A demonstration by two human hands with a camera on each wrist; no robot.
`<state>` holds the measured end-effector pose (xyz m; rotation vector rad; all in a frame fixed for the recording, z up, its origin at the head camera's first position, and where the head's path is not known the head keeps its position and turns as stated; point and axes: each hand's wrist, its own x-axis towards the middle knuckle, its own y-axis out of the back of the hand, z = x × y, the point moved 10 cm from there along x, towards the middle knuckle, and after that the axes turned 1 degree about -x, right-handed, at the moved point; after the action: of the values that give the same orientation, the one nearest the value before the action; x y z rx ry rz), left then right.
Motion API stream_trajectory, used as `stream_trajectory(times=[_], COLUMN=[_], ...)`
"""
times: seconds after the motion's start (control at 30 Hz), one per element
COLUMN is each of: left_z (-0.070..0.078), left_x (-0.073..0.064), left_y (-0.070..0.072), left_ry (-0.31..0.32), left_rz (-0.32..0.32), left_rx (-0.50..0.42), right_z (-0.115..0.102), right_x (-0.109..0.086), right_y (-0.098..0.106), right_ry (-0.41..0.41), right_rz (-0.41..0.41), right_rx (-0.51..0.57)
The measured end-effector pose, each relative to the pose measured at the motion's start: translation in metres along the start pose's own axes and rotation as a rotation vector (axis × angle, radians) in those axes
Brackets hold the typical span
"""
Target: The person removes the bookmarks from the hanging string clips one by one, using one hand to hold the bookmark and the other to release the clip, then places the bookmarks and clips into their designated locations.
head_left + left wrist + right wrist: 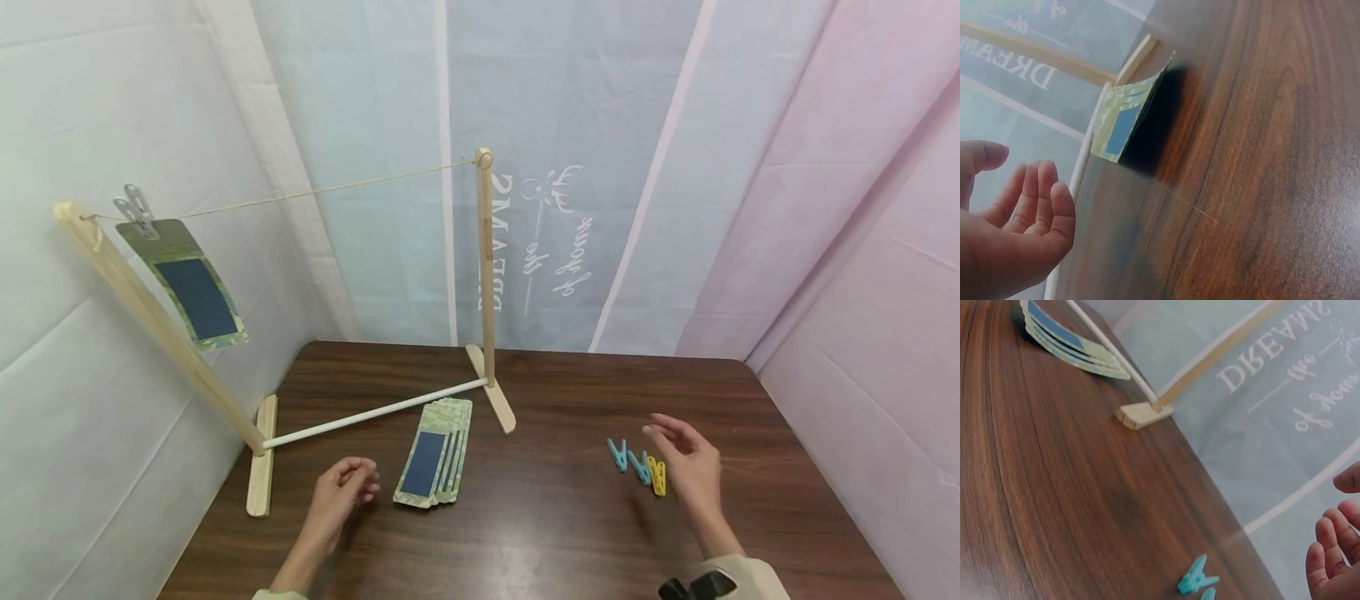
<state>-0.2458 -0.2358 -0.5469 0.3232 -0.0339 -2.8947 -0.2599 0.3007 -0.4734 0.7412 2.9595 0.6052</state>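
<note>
My left hand (341, 492) hovers over the table with loosely curled fingers, holding nothing; the left wrist view shows a gap between its thumb and fingers (1044, 194). Just right of it lies a fanned stack of green patterned cards (432, 454) with dark blue panels. My right hand (692, 462), also holding nothing, is above the table beside two blue clothespins (617, 455) and a yellow clothespin (657, 476). From the string (330, 190) of a wooden stand, near its left post, a similar card (197, 296) hangs by a grey clothespin (137, 212).
The stand's left post (161, 321) and right post (486, 275) rise from wooden feet (491, 390), joined low by a white rod (375, 412). Fabric curtains (570, 100) with mirrored lettering enclose the brown table (555, 533) at the back and sides.
</note>
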Motion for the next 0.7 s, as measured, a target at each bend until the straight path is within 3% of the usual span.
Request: stream_trajectory(times=[0.3,0.7], left_z=[0.005,0.015], left_x=[-0.003,-0.007], left_y=[-0.002,0.005], left_ry=[-0.013,-0.056], left_rz=[-0.012,-0.023], left_rx=[-0.067,-0.241], right_z=[-0.020,-0.048], right_x=[-0.007,-0.014], right_y=[-0.017,-0.042], right_ry=[0.057,0.137], right_rz=[-0.075,-0.127], right_rx=[0.055,0.099])
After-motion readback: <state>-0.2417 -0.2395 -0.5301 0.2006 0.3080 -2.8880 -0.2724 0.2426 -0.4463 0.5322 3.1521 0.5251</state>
